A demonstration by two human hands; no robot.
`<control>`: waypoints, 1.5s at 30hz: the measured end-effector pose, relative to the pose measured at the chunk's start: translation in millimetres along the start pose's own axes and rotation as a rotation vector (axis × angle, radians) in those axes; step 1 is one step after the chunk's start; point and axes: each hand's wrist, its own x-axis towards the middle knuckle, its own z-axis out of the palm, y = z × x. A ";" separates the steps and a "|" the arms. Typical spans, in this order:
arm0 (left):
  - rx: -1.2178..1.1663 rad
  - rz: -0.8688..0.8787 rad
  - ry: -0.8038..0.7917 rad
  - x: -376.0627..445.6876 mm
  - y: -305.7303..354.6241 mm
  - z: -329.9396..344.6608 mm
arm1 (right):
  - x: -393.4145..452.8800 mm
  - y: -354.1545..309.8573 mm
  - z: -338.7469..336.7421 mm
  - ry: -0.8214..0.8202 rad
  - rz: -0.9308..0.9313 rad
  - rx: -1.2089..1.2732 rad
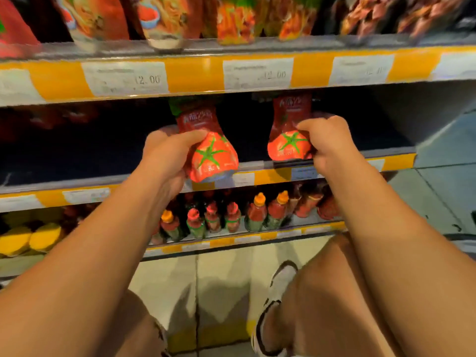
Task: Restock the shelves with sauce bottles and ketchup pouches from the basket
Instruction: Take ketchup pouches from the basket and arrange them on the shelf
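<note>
Our left hand (164,153) grips glossy red ketchup pouch (212,153), flared base over middle shelf lip (270,173). Our right hand (325,143) pinches second pouch (287,140), base on that shelf. Below, capped sauce bottles (231,215). Above, yellow price strip (195,74), blurred packets.

I can't read the blurred price labels (126,78) beyond "12.00". Both ketchup pouches' (211,148) tops vanish behind the upper shelf edge (195,73); top-row packets (164,19) are cropped.
</note>
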 end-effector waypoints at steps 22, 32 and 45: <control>0.339 0.373 -0.116 69.8 -49.0 123.9 | 90.3 14.2 -101.9 0.286 -0.240 -0.292; 0.659 0.318 -0.350 84.7 -68.0 91.8 | 109.9 30.9 -104.8 0.345 -0.234 -0.512; 0.655 0.357 -0.378 95.9 -75.8 89.1 | 194.9 21.9 -119.0 0.293 -0.273 -0.361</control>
